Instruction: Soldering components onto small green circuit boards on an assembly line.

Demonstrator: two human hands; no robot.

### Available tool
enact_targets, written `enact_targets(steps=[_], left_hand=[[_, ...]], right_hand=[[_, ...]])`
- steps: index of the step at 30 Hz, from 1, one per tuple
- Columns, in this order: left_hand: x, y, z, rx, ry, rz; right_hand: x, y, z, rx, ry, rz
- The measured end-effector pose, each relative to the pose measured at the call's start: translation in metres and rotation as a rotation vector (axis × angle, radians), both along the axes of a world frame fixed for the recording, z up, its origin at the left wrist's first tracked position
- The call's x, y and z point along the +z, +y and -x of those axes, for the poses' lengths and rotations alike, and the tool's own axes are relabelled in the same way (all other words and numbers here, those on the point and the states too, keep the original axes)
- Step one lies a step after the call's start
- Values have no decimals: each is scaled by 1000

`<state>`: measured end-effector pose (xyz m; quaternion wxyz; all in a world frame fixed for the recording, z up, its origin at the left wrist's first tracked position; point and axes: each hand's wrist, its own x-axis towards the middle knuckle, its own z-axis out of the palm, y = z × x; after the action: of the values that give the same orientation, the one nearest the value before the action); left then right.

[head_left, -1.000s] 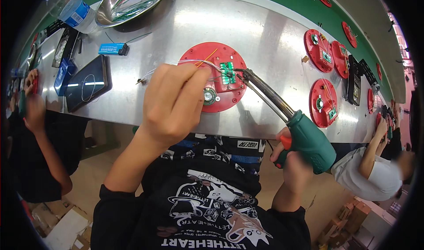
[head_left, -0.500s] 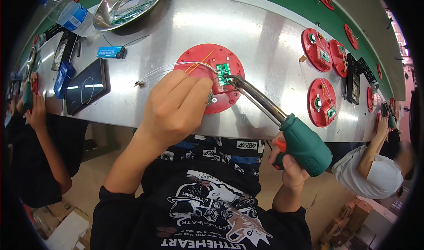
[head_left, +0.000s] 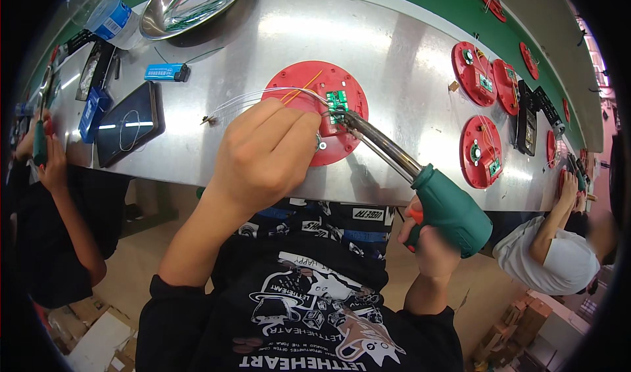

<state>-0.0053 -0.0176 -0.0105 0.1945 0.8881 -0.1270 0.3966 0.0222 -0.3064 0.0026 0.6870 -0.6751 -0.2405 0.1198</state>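
Observation:
My right hand is wrapped round the handle of a green soldering gun with a red trigger. Its long metal tip reaches up and left onto a small green circuit board. That board sits on a round red plastic cover lying on the table. Over the cover's left part, my left hand is closed in a pinch beside the tip, on what looks like a thin wire; the fingers mostly hide it. White wires arc from the left to the board, and orange wires cross the cover.
A metal bowl of green wires and a plastic bottle stand at the far left. Nearer lie a blue lighter and a dark phone-like slab. More red covers lie at right. People work on both sides.
The cover appears shifted slightly right and up in the picture, along with the fingertips and the gun's tip. Both hands keep their grips.

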Motion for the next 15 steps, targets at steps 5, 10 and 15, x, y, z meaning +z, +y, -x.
enact_targets(steps=[5, 10, 15], left_hand=[[0, 0, 3, 6, 31, -2], [-2, 0, 1, 2, 9, -2], [-1, -1, 2, 5, 6, -1]], right_hand=[[11, 2, 2, -21, 55, 30], [16, 1, 0, -11, 97, 50], [14, 3, 1, -37, 10, 36]])
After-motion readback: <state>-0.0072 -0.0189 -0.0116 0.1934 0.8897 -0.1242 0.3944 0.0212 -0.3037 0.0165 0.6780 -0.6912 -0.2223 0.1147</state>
